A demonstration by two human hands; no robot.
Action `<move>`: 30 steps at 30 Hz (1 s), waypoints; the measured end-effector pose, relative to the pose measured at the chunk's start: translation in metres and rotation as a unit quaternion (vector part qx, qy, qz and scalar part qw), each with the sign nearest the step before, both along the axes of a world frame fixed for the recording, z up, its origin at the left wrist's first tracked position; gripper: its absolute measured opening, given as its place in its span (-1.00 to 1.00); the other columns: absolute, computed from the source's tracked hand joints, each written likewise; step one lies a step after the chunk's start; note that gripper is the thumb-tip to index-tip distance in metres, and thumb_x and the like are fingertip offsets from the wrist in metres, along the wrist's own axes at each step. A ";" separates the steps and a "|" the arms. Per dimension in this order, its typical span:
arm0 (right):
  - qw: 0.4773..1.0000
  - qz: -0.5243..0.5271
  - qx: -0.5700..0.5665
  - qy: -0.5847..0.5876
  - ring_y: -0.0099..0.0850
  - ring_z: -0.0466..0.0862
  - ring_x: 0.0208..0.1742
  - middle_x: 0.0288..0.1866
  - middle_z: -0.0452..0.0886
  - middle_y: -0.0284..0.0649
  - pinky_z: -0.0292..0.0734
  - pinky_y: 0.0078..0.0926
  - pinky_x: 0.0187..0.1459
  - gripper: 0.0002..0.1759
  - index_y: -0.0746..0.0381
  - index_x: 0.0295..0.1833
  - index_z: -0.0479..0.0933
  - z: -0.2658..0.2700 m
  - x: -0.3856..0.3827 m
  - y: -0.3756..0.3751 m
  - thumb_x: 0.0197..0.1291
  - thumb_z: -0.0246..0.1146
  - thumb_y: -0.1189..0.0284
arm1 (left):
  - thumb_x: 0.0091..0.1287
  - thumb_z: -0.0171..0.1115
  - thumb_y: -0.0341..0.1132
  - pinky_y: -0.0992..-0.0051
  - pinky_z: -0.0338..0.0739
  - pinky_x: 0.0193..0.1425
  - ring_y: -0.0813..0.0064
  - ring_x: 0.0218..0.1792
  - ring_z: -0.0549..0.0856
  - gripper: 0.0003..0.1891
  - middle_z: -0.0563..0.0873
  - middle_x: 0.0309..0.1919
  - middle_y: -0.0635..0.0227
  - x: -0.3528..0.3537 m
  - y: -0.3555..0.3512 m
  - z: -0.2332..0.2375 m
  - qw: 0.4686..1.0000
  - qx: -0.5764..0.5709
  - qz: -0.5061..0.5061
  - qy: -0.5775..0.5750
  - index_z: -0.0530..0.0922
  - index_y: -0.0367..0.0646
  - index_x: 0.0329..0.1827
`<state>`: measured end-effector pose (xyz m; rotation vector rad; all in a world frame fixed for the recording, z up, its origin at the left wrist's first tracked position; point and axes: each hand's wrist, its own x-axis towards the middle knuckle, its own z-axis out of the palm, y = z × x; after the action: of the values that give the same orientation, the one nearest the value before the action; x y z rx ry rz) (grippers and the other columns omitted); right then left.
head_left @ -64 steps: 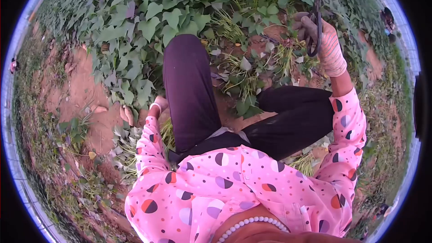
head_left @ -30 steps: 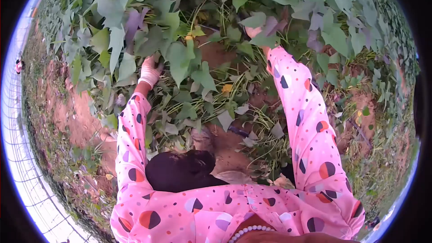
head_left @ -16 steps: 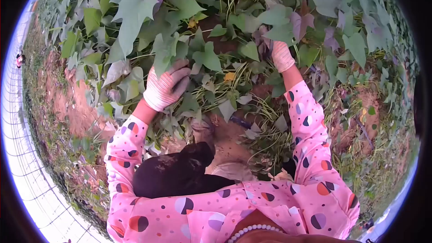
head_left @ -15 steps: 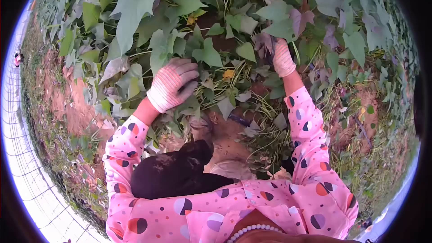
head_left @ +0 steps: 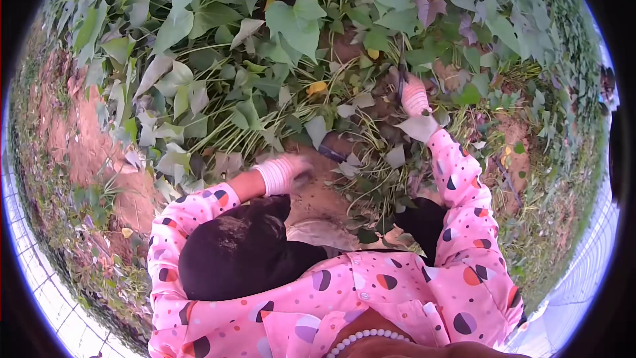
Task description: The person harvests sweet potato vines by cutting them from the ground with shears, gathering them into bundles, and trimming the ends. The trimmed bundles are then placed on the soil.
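Low over the bare soil (head_left: 321,192), close to my bent knee in black trousers (head_left: 232,245), is my left hand (head_left: 283,172) in a pink-and-white striped glove. Motion smears its fingers, and nothing clear shows in them. My right hand (head_left: 412,97), gloved alike, reaches forward into leafy vines (head_left: 298,26). Its fingers are closed round a thin, dark, slightly curved strip (head_left: 401,59) whose kind I cannot make out. A pale leaf (head_left: 419,128) covers part of that wrist. Trailing green stems (head_left: 245,122) lie between the two hands.
A short dark piece (head_left: 331,152) lies on the soil among the stems. Reddish earth (head_left: 99,132) shows at left, and more with dry stalks (head_left: 510,152) at right. Dense foliage fills the far side. Pale netting or sheeting (head_left: 40,278) runs along the outer edges.
My left hand has drawn back from the leaves toward my knee. My right hand stays among the vines, a little lower in view, and the dark strip shows more plainly.
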<state>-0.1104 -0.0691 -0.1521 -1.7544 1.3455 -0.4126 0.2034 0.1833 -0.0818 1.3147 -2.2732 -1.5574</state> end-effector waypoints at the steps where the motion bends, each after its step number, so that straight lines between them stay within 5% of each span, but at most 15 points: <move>1: 0.994 -0.078 0.070 -0.028 -0.58 0.60 -0.51 -0.30 0.68 -0.30 0.51 -0.53 -0.48 -0.54 0.34 0.00 0.56 -0.013 -0.010 -0.002 0.35 0.17 0.12 | 0.19 0.22 -0.34 0.21 0.52 0.10 0.05 0.00 0.61 -0.74 0.61 0.05 0.16 -0.003 -0.019 0.006 0.997 -0.052 0.056 0.031 0.59 -0.15 -0.06; 3: 0.993 -0.092 0.067 -0.042 -0.56 0.58 -0.54 -0.31 0.69 -0.29 0.51 -0.53 -0.50 -0.54 0.33 0.00 0.56 -0.029 -0.014 -0.001 0.34 0.18 0.10 | 0.12 0.26 -0.40 0.13 0.48 0.17 0.01 0.05 0.58 -0.68 0.58 0.07 0.10 -0.006 -0.060 0.028 0.956 -0.245 0.144 0.074 0.55 -0.16 -0.02; 6: 0.984 -0.126 0.116 -0.054 -0.53 0.58 -0.58 -0.32 0.69 -0.27 0.53 -0.55 -0.55 -0.54 0.29 0.01 0.56 0.011 0.004 0.013 0.34 0.19 0.08 | 0.04 0.37 -0.29 0.11 0.23 0.39 0.04 0.17 0.51 -0.37 0.54 0.11 0.01 -0.017 -0.111 0.024 0.897 -0.356 0.218 -0.146 0.39 -0.17 0.22; 9: 0.945 -0.189 0.222 -0.146 -0.54 0.59 -0.47 -0.32 0.69 -0.28 0.51 -0.57 -0.42 -0.50 0.29 0.02 0.58 0.042 0.018 0.023 0.30 0.21 0.03 | 0.05 0.35 -0.30 0.20 0.31 0.31 0.20 0.05 0.62 -0.48 0.68 -0.12 0.16 -0.036 -0.118 -0.004 0.951 -0.188 0.061 -0.239 0.48 -0.11 0.13; 10: 0.961 -0.174 0.163 -0.140 -0.57 0.57 -0.53 -0.32 0.70 -0.29 0.47 -0.61 -0.47 -0.55 0.28 -0.05 0.59 -0.004 0.000 0.017 0.31 0.21 0.06 | 0.05 0.33 -0.33 0.26 0.37 0.26 0.22 0.00 0.64 -0.52 0.68 -0.12 0.18 -0.048 -0.115 0.017 0.974 -0.139 -0.004 -0.181 0.54 -0.08 0.10; 13: 0.965 -0.121 0.198 -0.121 -0.57 0.58 -0.53 -0.32 0.71 -0.28 0.47 -0.62 -0.46 -0.58 0.27 -0.06 0.59 0.094 0.054 0.045 0.32 0.21 0.09 | 0.01 0.30 -0.45 0.18 0.56 0.03 0.06 -0.06 0.68 -0.42 0.69 -0.10 0.19 -0.095 -0.067 0.004 0.990 -0.025 -0.136 -0.033 0.50 -0.05 0.22; 16: 0.950 -0.054 0.248 -0.183 -0.58 0.61 -0.49 -0.25 0.72 -0.25 0.49 -0.60 -0.41 -0.58 0.35 -0.04 0.55 0.117 0.089 0.063 0.33 0.21 0.16 | 0.10 0.22 -0.37 0.18 0.57 -0.03 0.00 -0.13 0.68 -0.45 0.69 -0.18 0.13 -0.101 -0.022 -0.033 0.988 -0.026 -0.148 0.046 0.48 -0.03 0.25; 18: 0.934 -0.009 0.303 -0.192 -0.38 0.66 -0.47 -0.20 0.71 -0.18 0.54 -0.44 -0.35 -0.63 0.30 -0.02 0.55 0.109 0.106 0.071 0.37 0.15 0.19 | 0.13 0.18 -0.34 0.18 0.57 -0.08 0.02 -0.14 0.68 -0.46 0.68 -0.20 0.10 -0.090 -0.038 -0.013 0.983 0.026 -0.182 0.003 0.47 -0.03 0.26; 20: 0.981 0.172 0.050 -0.068 -0.12 0.66 -0.41 -0.18 0.70 -0.08 0.58 -0.28 -0.28 -0.66 0.22 0.03 0.55 -0.031 0.074 0.071 0.41 0.08 0.19 | 0.16 0.17 -0.33 0.19 0.57 -0.09 0.01 -0.17 0.68 -0.47 0.68 -0.17 0.08 -0.086 -0.036 -0.016 0.983 0.001 -0.182 0.020 0.46 -0.04 0.27; 21: 0.981 0.167 -0.022 0.094 0.03 0.65 -0.30 -0.20 0.68 0.00 0.59 -0.22 -0.20 -0.66 0.12 0.03 0.58 -0.013 0.071 0.074 0.40 0.06 0.14 | 0.18 0.17 -0.30 0.19 0.58 -0.08 0.00 -0.17 0.68 -0.48 0.69 -0.16 0.08 -0.084 -0.034 -0.013 0.985 0.008 -0.150 0.087 0.47 -0.03 0.27; 22: 0.927 0.032 0.099 0.361 -0.01 0.67 -0.24 -0.23 0.69 0.01 0.58 -0.21 -0.20 -0.56 0.14 -0.02 0.62 0.004 0.077 0.074 0.34 0.10 0.02 | 0.20 0.16 -0.27 0.19 0.58 -0.08 0.00 -0.18 0.68 -0.50 0.69 -0.15 0.08 -0.084 -0.034 -0.009 0.981 0.014 -0.117 0.155 0.47 -0.02 0.27; 24: 0.934 -0.182 0.299 -0.062 -0.03 0.67 -0.23 -0.25 0.69 0.01 0.55 -0.22 -0.17 -0.45 0.18 -0.06 0.65 -0.031 0.021 0.079 0.26 0.14 -0.10 | 0.25 0.16 -0.28 0.26 0.59 -0.02 0.04 -0.16 0.68 -0.59 0.71 -0.21 0.09 -0.073 -0.057 0.022 0.994 0.035 -0.063 0.086 0.54 0.00 0.20; 25: 0.935 -0.182 0.298 -0.059 -0.03 0.67 -0.23 -0.25 0.69 0.01 0.55 -0.22 -0.17 -0.45 0.18 -0.06 0.65 -0.025 0.017 0.084 0.26 0.14 -0.10 | 0.26 0.17 -0.30 0.26 0.59 -0.03 0.06 -0.18 0.69 -0.65 0.71 -0.22 0.10 -0.069 -0.060 0.004 0.990 -0.079 0.052 0.103 0.59 -0.03 0.12; 27: 0.981 -0.105 0.061 0.153 -0.12 0.66 -0.31 -0.28 0.70 -0.04 0.52 -0.28 -0.15 -0.38 0.23 -0.04 0.64 -0.004 0.009 0.100 0.22 0.17 -0.15 | 0.25 0.16 -0.41 0.23 0.59 -0.05 0.05 -0.20 0.69 -0.77 0.72 -0.23 0.12 -0.048 -0.098 0.003 0.958 -0.154 0.211 0.120 0.65 -0.11 -0.05; 30: 0.975 -0.157 0.112 0.112 -0.19 0.63 -0.33 -0.33 0.69 -0.10 0.50 -0.32 -0.14 -0.43 0.24 -0.05 0.63 0.015 0.022 0.100 0.25 0.17 -0.09 | 0.14 0.20 -0.41 0.27 0.51 0.05 0.22 -0.08 0.66 -0.77 0.73 -0.24 0.31 -0.022 -0.158 -0.025 0.930 -0.311 0.151 -0.122 0.69 0.00 -0.16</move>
<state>-0.0880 0.0310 -0.1371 -1.4369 1.7691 -0.2263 0.1817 0.0254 -0.1065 1.6013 -2.2584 -0.5248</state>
